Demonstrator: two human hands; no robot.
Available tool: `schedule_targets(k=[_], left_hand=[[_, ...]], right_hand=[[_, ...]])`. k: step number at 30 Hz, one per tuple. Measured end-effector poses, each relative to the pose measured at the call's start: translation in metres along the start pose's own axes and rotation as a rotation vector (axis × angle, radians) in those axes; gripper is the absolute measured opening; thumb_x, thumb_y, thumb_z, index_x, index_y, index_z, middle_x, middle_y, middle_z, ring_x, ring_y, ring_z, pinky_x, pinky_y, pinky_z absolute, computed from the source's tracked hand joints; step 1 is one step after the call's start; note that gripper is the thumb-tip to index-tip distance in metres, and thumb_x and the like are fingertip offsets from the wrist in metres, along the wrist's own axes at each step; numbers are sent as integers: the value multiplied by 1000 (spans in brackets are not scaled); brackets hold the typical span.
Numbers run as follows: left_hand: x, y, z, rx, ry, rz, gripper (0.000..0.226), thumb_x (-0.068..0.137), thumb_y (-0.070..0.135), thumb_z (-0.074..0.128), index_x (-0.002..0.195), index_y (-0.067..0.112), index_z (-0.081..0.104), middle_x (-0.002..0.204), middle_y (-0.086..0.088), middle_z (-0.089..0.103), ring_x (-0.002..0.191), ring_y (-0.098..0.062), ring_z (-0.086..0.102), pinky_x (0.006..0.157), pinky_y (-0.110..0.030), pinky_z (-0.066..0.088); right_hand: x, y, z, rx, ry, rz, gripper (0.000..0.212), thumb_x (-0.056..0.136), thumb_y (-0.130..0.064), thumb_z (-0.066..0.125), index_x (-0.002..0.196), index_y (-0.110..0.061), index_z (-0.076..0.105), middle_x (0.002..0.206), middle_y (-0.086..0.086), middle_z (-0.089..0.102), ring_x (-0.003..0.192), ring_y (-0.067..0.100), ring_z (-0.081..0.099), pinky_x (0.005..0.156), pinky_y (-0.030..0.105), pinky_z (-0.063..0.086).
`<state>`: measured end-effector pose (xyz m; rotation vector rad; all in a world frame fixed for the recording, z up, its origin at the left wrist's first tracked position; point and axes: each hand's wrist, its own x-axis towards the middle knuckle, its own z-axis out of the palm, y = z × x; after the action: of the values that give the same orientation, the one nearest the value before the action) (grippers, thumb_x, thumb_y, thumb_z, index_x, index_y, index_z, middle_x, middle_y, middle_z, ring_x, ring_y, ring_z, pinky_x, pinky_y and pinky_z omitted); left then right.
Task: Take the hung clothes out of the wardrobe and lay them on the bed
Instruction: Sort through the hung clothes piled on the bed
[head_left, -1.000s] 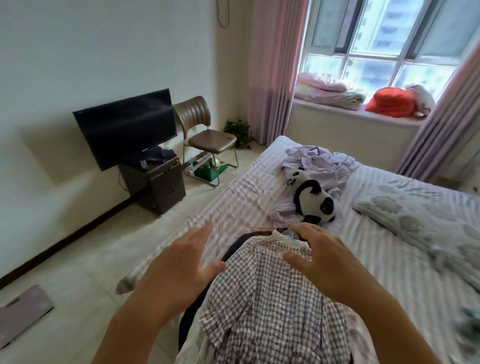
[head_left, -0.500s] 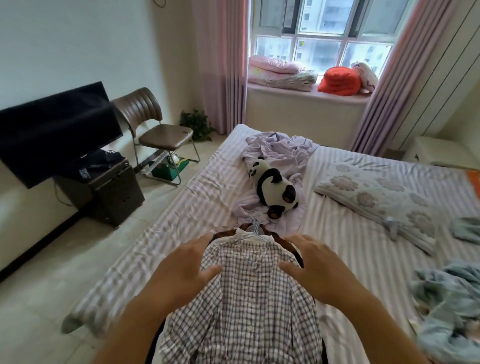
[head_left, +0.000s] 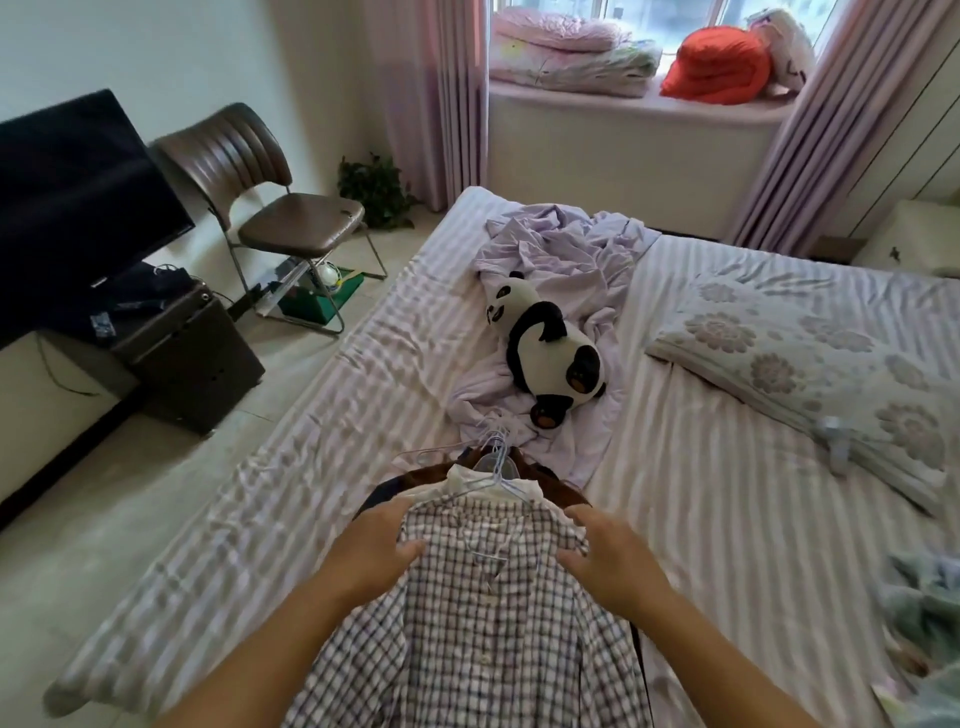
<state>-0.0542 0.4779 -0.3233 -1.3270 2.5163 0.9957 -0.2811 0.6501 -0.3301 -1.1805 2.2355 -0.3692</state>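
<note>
Several clothes on hangers are laid on the bed; the shoulders are cupped by left hand and right hand, fingers loosely spread. Soft, light, slippery: hooks are judged the best hold.

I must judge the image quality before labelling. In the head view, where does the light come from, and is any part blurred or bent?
Head view: daylight enters from the window at the top, overexposed to white; the curtains and the bed's edges bow from wide-angle distortion; the bluish cloth at the right edge is smeared; both hands, left and right, and the checked shirt look fairly sharp.
</note>
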Motion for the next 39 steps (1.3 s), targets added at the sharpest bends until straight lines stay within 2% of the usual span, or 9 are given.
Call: schedule_targets(k=[3, 8, 13, 21, 23, 26, 29, 33, 39], left_hand=[[41, -12, 22, -42, -20, -73, 53, 93, 30, 60, 142, 32, 41, 115, 11, 59, 83, -5, 54, 66, -15, 42], [102, -38, 53, -36, -83, -142, 55, 92, 25, 60, 143, 29, 40, 103, 3, 64, 72, -8, 52, 56, -16, 37], [144, -63, 74, -41, -111, -184, 56, 91, 19, 60, 143, 30, 42, 111, 3, 64, 77, -9, 57, 62, -20, 42], [180, -84, 108, -56, -47, -215, 49, 89, 11, 60, 135, 26, 54, 127, 8, 59, 113, -13, 56, 97, -26, 45], [186, -91, 116, -9, -76, -254, 42, 89, 16, 60, 129, 29, 58, 119, 7, 64, 105, -14, 60, 93, -34, 51], [190, -88, 120, 107, -95, -287, 17, 93, 19, 55, 103, 23, 68, 99, 2, 69, 89, -16, 62, 79, -34, 53], [186, -82, 114, 149, -39, -348, 19, 94, 21, 53, 85, 22, 69, 90, -2, 64, 85, -20, 58, 69, -31, 47], [164, -80, 96, 143, 49, -313, 20, 92, 23, 57, 74, 32, 57, 93, -1, 56, 95, -24, 52, 85, -36, 43], [99, -68, 46, -13, 35, -234, 17, 96, 20, 54, 82, 30, 56, 76, 10, 60, 74, -9, 56, 63, -28, 44]], right_hand=[[41, 20, 23, 13, -74, 58, 61, 93, -35, 62, 147, -23, 37, 133, -3, 55, 118, 15, 54, 94, 27, 47], [100, 49, 57, 29, -132, 149, 49, 94, -31, 62, 138, -18, 45, 129, 0, 56, 114, 18, 55, 93, 29, 48], [136, 75, 87, 84, -138, 190, 36, 93, -25, 63, 127, -20, 51, 112, -7, 58, 97, 13, 56, 81, 25, 49], [170, 108, 126, 46, -122, 213, 12, 93, -26, 58, 105, -28, 57, 95, -10, 55, 87, 10, 53, 73, 27, 49], [175, 109, 127, 26, -124, 211, 5, 96, -25, 55, 97, -30, 56, 93, -10, 55, 87, 12, 53, 73, 30, 49], [177, 109, 128, 9, -130, 219, 22, 97, -23, 52, 76, -31, 50, 83, -8, 56, 81, 13, 53, 67, 31, 49], [175, 107, 126, 22, -129, 216, 22, 98, -24, 49, 76, -27, 48, 84, -5, 55, 80, 15, 53, 67, 33, 50], [158, 96, 114, 158, -133, 154, 21, 103, -28, 40, 83, -22, 42, 80, -3, 54, 67, 11, 50, 54, 23, 37], [115, 59, 79, 276, -67, -3, 18, 101, -21, 48, 90, -33, 55, 89, -14, 63, 83, 2, 58, 72, 23, 48]])
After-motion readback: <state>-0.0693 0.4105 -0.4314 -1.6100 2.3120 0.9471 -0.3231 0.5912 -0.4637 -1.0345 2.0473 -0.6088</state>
